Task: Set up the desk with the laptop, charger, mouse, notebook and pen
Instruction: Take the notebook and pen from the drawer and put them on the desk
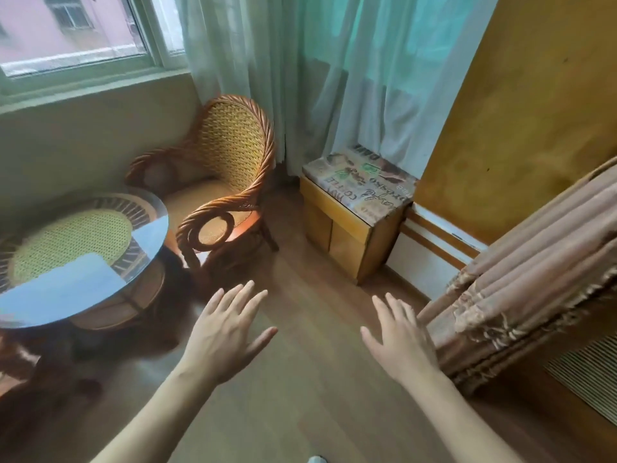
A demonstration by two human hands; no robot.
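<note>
1. Nothing is held: the left hand [222, 332] and right hand [402, 342] are spread flat over the wooden floor [310, 379], each grip fully open.
2. No laptop, charger, mouse, notebook or pen can be seen; time may be lost searching.
3. The glass-topped bench [147, 235] at far left could be knocked at its near edge.
4. Fringed curtains [521, 295] at right may be snagged.

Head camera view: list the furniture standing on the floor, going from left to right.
Round glass-topped wicker table → woven rattan armchair with twisted arms → small yellow wooden cabinet with a printed coffee-themed top → folded pinkish-brown curtain with fringe.
</note>
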